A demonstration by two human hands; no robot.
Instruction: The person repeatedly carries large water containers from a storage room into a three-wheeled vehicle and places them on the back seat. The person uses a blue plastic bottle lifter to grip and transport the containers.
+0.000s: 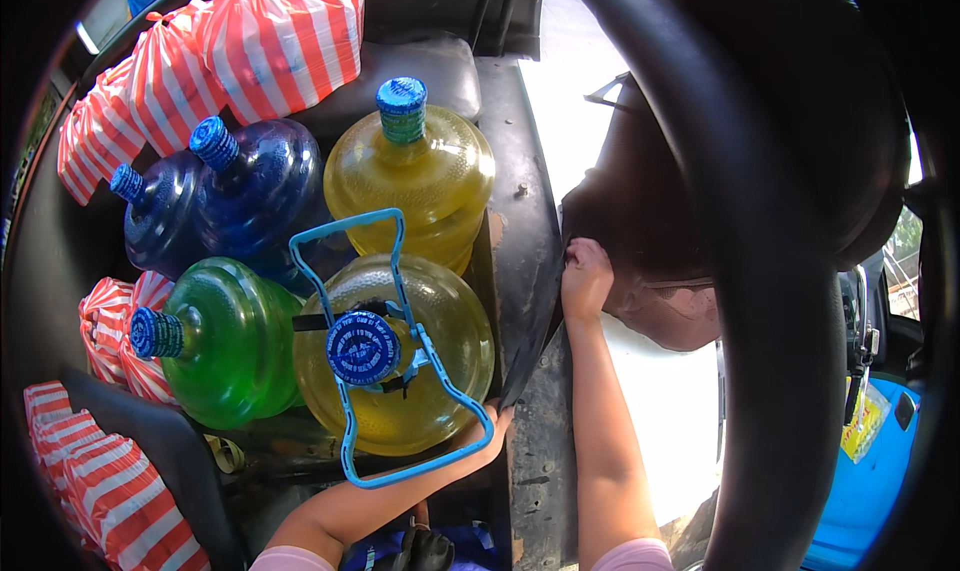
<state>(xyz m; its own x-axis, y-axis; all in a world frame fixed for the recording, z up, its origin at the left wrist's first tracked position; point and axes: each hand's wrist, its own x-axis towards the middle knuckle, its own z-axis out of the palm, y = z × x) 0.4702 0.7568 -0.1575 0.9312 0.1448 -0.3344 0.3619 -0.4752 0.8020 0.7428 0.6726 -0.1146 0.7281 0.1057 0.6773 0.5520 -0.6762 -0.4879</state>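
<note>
My left hand (488, 433) reaches past the near yellow-tinted water jug (450, 321), its fingers closed at the lower end of a black vinyl flap (528, 301); part of the hand is hidden. Farther up and to the right, my right hand (587, 281) is closed on the flap's other edge. A light blue carrying handle (420, 468) is fixed round the near jug's neck below its blue cap (363, 348), its lower bar over my left wrist. Behind stands another yellow-tinted jug (410, 186), upright. To its left is a green jug (225, 341), tilted leftward.
Two dark blue jugs (255, 186) stand at the far left. Red-and-white striped bags (285, 41) line the back and left side, with another striped bag (110, 481) at the near left. A thick black bar (760, 221) curves down the right. A bright blue surface (865, 491) lies beyond it.
</note>
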